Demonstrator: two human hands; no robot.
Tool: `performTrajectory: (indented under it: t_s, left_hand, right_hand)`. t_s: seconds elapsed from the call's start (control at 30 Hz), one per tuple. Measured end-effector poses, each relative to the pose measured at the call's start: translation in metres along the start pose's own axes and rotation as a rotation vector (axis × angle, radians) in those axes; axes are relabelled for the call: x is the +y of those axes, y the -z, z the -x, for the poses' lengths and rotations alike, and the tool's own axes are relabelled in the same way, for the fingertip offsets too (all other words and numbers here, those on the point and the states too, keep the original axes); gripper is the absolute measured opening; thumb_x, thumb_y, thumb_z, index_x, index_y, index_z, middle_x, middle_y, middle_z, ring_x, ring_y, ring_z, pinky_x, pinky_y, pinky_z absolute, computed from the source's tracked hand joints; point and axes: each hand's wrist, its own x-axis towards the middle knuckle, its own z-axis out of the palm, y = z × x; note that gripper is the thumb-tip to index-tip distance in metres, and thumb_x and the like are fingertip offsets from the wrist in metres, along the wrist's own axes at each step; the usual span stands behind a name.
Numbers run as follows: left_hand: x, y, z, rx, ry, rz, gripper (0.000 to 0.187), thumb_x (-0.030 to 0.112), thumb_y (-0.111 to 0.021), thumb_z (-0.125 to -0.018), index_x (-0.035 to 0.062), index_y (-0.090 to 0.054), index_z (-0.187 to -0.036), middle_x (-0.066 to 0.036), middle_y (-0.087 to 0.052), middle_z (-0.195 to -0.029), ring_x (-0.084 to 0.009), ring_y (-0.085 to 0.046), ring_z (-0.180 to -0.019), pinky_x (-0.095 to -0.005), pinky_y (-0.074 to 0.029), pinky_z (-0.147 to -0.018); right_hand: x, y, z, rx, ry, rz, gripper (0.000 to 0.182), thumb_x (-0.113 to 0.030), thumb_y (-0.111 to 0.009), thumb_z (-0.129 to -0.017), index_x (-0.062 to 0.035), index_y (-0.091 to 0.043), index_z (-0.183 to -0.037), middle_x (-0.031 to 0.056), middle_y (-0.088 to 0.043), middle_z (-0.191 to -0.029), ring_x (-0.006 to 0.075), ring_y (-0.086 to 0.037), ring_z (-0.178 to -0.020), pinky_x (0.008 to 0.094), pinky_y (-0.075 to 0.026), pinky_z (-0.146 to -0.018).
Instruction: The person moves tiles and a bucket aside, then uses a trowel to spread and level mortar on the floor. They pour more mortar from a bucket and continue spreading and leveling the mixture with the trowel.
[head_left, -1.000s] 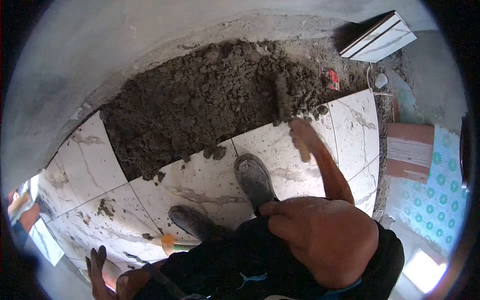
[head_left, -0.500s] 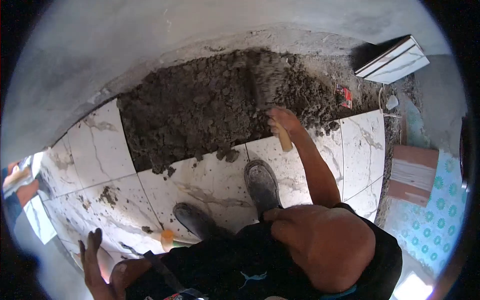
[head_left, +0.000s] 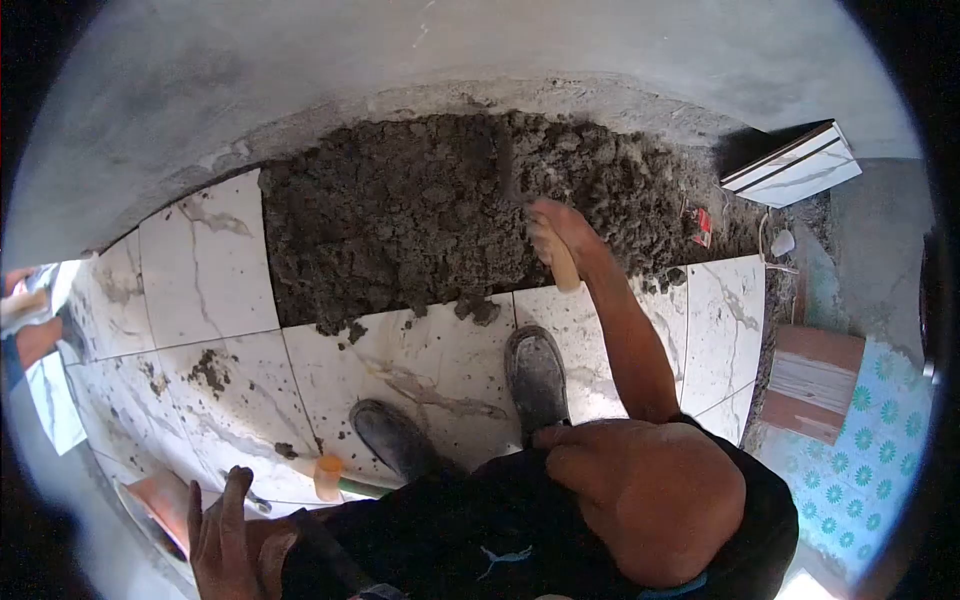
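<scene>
1. Your left hand [head_left: 225, 535] is sitting lowest in the frame, fingers spread open, gripping nothing, near the bottom-left edge. It looks like it is bracing you while you crouch; what it rests on is cut off by the frame rim.
2. Just beside it, an orange-capped tool [head_left: 330, 478] is lying on the tiled floor [head_left: 210, 270]. Most of its length is hidden under your dark trousers [head_left: 470, 540].
3. Your boots [head_left: 537, 375] are standing on laid tiles, keeping your weight off the wet bed.
4. Your right hand [head_left: 560, 232] is reaching forward, closed around the wooden handle [head_left: 563, 268] of a trowel [head_left: 510, 165], wrist angled down so the blade is working flat.
5. The blade is lying in the mortar bed [head_left: 400, 215] against the wall [head_left: 400, 60], mortar-coated and hard to tell from the mix.
6. Stacked tiles [head_left: 790, 165] are resting far right, partly in shadow.
</scene>
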Motion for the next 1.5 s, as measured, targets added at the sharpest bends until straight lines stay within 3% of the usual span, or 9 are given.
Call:
performTrajectory:
  t_s: [0.57,0.87,0.93,1.13,1.2,1.27,1.33,1.4,1.5]
  left_hand:
    - [0.015,-0.002,0.015,-0.113,0.217,0.082,0.049,0.035,-0.044,-0.084,0.0014,-0.044,-0.119,-0.017,-0.049,-0.118,-0.0333,-0.039,-0.117,-0.0498,-0.02,-0.101]
    - [0.051,-0.013,-0.003,0.045,0.269,-0.091,0.039,0.025,-0.034,-0.09,-0.004,-0.048,-0.112,-0.021,-0.053,-0.109,-0.0323,-0.046,-0.11,-0.0432,-0.027,-0.099]
    - [0.018,-0.01,0.009,-0.029,0.175,-0.099,0.043,0.029,-0.038,-0.088,-0.0041,-0.048,-0.113,-0.02,-0.052,-0.113,-0.0313,-0.047,-0.11,-0.042,-0.029,-0.098]
    - [0.047,-0.005,0.002,-0.013,0.353,-0.027,0.037,0.031,-0.042,-0.085,-0.0012,-0.059,-0.093,-0.018,-0.051,-0.115,-0.0325,-0.046,-0.111,-0.0422,-0.029,-0.099]
    - [0.04,-0.004,0.005,-0.123,0.301,-0.1,0.034,0.032,-0.046,-0.082,0.0006,-0.061,-0.082,-0.017,-0.05,-0.117,-0.0332,-0.045,-0.112,-0.0428,-0.027,-0.1]
    - [0.036,-0.003,0.001,-0.224,0.288,-0.114,0.033,0.032,-0.049,-0.08,0.0016,-0.061,-0.075,-0.016,-0.049,-0.119,-0.0335,-0.044,-0.113,-0.0433,-0.025,-0.101]
    - [0.048,-0.001,-0.002,-0.12,0.281,-0.15,0.031,0.03,-0.052,-0.077,0.0025,-0.06,-0.089,-0.014,-0.049,-0.119,-0.0333,-0.043,-0.114,-0.0437,-0.023,-0.102]
    - [0.05,-0.004,0.001,-0.08,0.366,-0.148,0.034,0.029,-0.053,-0.076,0.0023,-0.057,-0.097,-0.015,-0.05,-0.118,-0.0333,-0.042,-0.115,-0.044,-0.023,-0.102]
    - [0.029,-0.006,0.006,-0.122,0.438,-0.028,0.043,0.023,-0.049,-0.081,0.001,-0.044,-0.118,-0.013,-0.05,-0.117,-0.0285,-0.043,-0.114,-0.0387,-0.026,-0.101]
  right_hand:
    - [0.027,0.121,0.106,0.263,0.12,-0.238,0.023,-0.036,-0.047,-0.085,-0.0127,-0.047,-0.081,-0.002,-0.042,-0.055,0.0081,-0.039,-0.039,0.0223,-0.034,-0.032]
    - [0.021,0.065,0.081,0.441,0.162,0.72,0.054,-0.025,-0.053,-0.083,-0.0003,-0.032,-0.127,0.0103,-0.057,-0.089,0.0159,-0.054,-0.058,0.0271,-0.045,-0.047]
    - [0.015,0.015,0.082,0.399,0.248,0.537,0.027,-0.023,-0.049,-0.083,-0.0039,-0.048,-0.102,0.0007,-0.048,-0.062,0.0079,-0.047,-0.049,0.0248,-0.039,-0.04]
    - [0.031,-0.014,0.024,0.254,0.191,0.972,0.057,-0.025,-0.054,-0.083,0.0023,-0.028,-0.126,0.0153,-0.059,-0.088,0.0191,-0.057,-0.063,0.0307,-0.049,-0.049]
    - [0.07,-0.022,-0.003,0.165,1.129,1.616,0.048,-0.026,-0.054,-0.081,0.0024,-0.038,-0.116,0.0125,-0.06,-0.07,0.0221,-0.056,-0.053,0.0339,-0.047,-0.047]
    - [0.05,-0.05,0.022,0.099,0.825,1.732,0.043,-0.026,-0.055,-0.08,0.0011,-0.042,-0.109,0.0131,-0.06,-0.071,0.0233,-0.057,-0.056,0.0348,-0.047,-0.047]
    - [0.042,-0.044,0.028,0.077,0.336,1.916,0.048,-0.029,-0.057,-0.076,-0.0038,-0.041,-0.114,0.0132,-0.058,-0.085,0.0316,-0.057,-0.073,0.0457,-0.045,-0.059]
    - [0.052,0.032,0.01,0.016,0.682,1.518,0.035,-0.028,-0.057,-0.076,-0.0059,-0.049,-0.101,0.008,-0.059,-0.08,0.0278,-0.057,-0.066,0.0399,-0.047,-0.055]
    - [0.005,-0.025,0.08,0.148,0.99,2.073,0.022,-0.028,-0.056,-0.078,-0.0072,-0.053,-0.085,0.005,-0.056,-0.068,0.0232,-0.055,-0.054,0.033,-0.046,-0.049]
